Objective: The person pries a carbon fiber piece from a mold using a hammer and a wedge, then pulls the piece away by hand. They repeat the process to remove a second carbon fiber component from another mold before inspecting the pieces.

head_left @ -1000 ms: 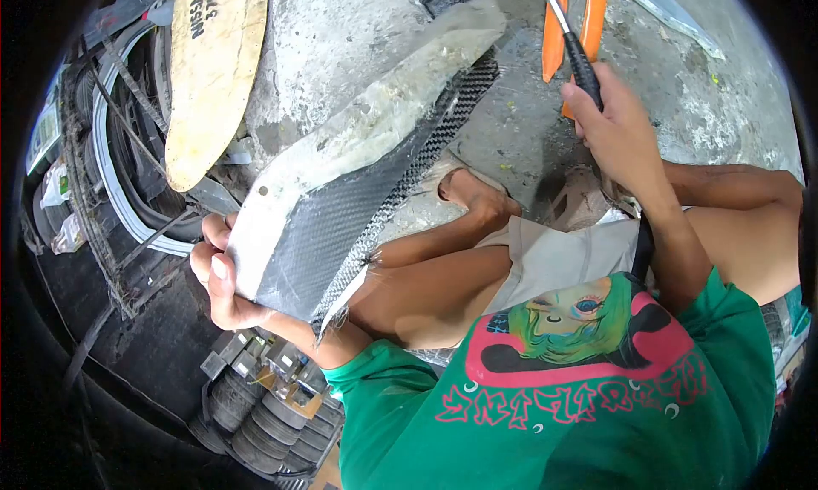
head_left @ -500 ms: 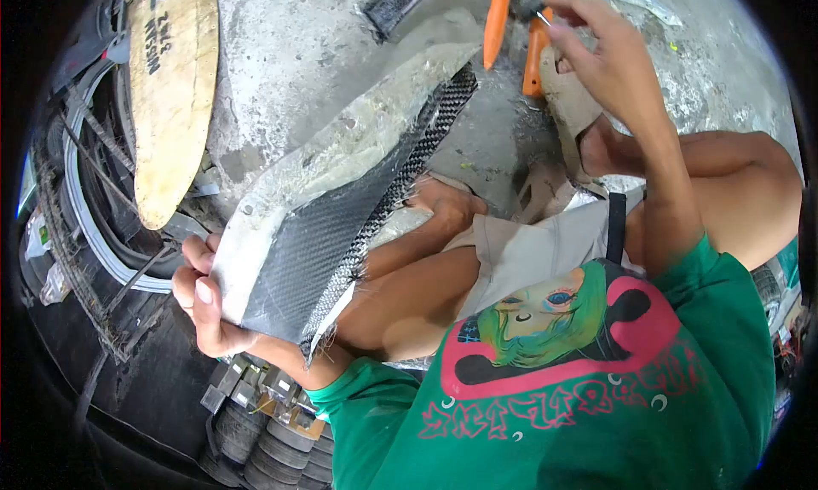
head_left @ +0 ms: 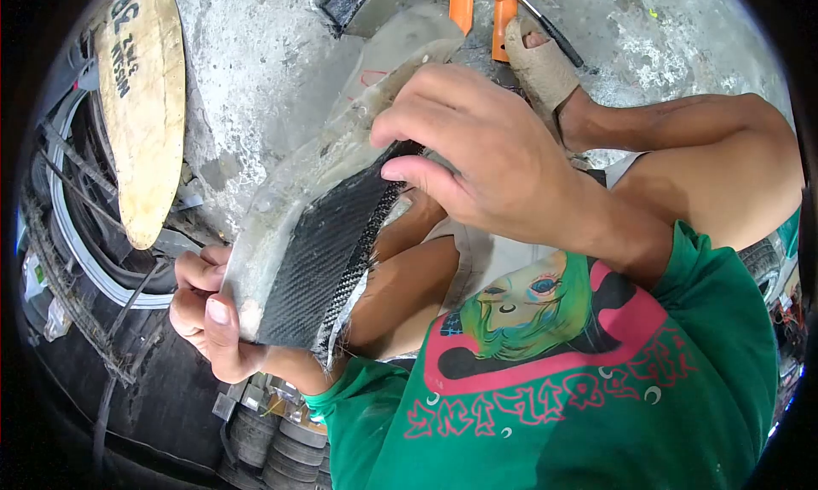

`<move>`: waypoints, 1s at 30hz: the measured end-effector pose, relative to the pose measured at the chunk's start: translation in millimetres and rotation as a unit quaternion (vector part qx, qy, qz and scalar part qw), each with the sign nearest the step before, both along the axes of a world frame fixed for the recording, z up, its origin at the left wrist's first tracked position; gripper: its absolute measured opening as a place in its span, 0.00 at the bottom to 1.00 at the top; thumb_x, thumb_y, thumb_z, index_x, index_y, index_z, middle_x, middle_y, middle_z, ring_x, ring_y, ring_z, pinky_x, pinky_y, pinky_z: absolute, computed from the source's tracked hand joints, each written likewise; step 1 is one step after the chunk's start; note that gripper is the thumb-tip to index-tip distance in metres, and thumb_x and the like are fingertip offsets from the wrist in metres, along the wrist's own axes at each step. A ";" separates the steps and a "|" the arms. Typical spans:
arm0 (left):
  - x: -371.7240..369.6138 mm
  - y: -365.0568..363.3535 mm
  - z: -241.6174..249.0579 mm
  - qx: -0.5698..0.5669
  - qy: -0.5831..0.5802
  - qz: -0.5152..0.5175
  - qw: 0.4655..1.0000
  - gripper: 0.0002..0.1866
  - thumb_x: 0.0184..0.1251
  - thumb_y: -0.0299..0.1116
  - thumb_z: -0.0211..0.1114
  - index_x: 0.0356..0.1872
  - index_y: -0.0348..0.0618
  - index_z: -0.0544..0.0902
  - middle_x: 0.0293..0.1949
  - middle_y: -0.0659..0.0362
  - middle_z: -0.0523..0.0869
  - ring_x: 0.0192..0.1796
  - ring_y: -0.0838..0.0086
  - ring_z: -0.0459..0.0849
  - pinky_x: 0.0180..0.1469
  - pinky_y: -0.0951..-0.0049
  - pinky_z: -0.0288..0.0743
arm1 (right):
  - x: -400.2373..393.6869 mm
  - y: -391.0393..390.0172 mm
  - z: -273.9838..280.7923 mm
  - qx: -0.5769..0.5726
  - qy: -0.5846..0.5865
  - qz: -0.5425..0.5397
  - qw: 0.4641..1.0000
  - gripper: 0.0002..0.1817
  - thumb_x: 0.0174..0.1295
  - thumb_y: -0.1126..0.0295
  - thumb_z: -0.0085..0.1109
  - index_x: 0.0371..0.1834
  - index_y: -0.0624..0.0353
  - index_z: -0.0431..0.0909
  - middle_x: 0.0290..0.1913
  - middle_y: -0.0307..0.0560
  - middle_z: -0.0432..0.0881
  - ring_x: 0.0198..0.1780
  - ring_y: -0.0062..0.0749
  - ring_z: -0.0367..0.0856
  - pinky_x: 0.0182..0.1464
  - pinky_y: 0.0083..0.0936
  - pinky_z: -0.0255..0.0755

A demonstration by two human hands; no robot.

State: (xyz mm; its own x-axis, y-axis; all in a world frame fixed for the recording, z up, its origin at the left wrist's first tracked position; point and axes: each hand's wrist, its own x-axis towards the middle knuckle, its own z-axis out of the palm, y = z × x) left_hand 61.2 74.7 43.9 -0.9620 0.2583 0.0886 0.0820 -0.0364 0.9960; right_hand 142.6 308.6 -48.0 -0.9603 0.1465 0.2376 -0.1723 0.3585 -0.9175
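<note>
Both hands on carbon-fibre panel [head_left: 319, 260]: left hand [head_left: 204, 315] grip closed, right hand [head_left: 477, 158] fingertips pinching edge.

One head-worn camera looks steeply down from just above the person's chest, very close. A fisheye lens darkens the corners. The floor [head_left: 281, 55] lies toward 12 o'clock, the shirt [head_left: 545, 413] at 5 o'clock.

The person wears a green short-sleeved T-shirt [head_left: 596, 405]. Its front carries a printed graphic [head_left: 545, 319]: a green-haired cartoon face on a black shape outlined in pink. Below the graphic runs pink outlined lettering with small white crescents. Above the graphic, light beige shorts [head_left: 477, 251] are worn. Both hands are bare.
</note>
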 end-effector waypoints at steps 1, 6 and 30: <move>-0.8 -1.3 -0.2 0.002 -0.003 -0.020 1.000 0.18 0.54 0.24 0.62 0.15 0.44 0.61 0.30 0.51 0.70 0.33 0.63 0.74 0.40 0.62 0.69 | -0.3 -0.3 -1.6 -0.007 0.002 0.000 1.000 0.14 0.47 0.75 0.69 0.37 0.58 0.77 0.36 0.45 0.76 0.39 0.44 0.75 0.40 0.35 0.71; -2.4 0.3 0.0 0.001 -0.006 -0.041 0.999 0.18 0.55 0.24 0.63 0.14 0.43 0.62 0.30 0.52 0.70 0.34 0.63 0.75 0.40 0.63 0.69 | -1.8 4.6 -4.3 -0.014 -0.007 0.016 1.000 0.13 0.47 0.75 0.68 0.36 0.59 0.74 0.36 0.46 0.74 0.39 0.45 0.74 0.41 0.36 0.70; -16.4 -7.2 -18.2 -0.121 0.054 -0.069 0.989 0.17 0.58 0.19 0.59 0.14 0.43 0.63 0.27 0.51 0.77 0.35 0.64 0.79 0.49 0.60 0.72 | -0.4 2.8 20.8 -0.207 -0.090 0.129 0.966 0.05 0.54 0.79 0.58 0.33 0.60 0.75 0.29 0.43 0.76 0.31 0.33 0.78 0.35 0.27 0.72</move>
